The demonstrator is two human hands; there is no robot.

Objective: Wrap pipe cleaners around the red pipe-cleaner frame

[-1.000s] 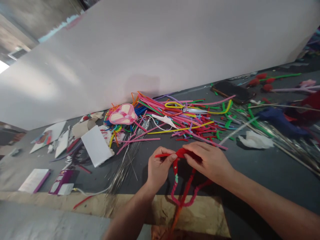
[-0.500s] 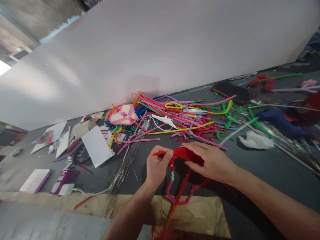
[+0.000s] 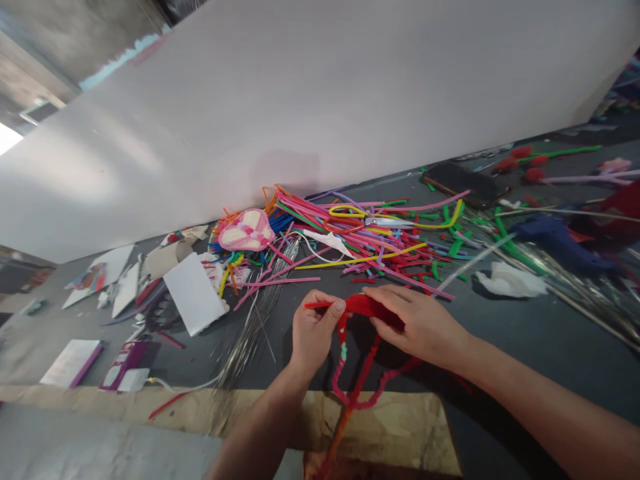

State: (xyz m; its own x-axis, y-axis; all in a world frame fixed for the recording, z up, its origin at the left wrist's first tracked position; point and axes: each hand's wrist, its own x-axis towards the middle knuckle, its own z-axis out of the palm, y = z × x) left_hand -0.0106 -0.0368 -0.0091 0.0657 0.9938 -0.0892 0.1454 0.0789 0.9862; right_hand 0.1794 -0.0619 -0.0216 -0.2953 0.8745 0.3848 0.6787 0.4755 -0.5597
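Observation:
Between thumb and fingers, my left hand pinches a red pipe cleaner piece, whose thin end sticks out to the left. My right hand is closed round the wider, flat part of the same red piece, with its fingers hiding some of it. Below the hands hangs a twisted pink pipe cleaner loop, with a short mint-green section near my left thumb. A red-orange fuzzy strip runs down through the loop towards the table's front edge.
Beyond my hands lies a heap of coloured pipe cleaners with scissors on top. A pink-and-cream fuzzy shape, a white card, thin wires, a phone, crumpled tissue and a blue glue gun surround it.
Almost nothing differs. Both hands keep their hold on the red piece, and the right hand has shifted very slightly to the left.

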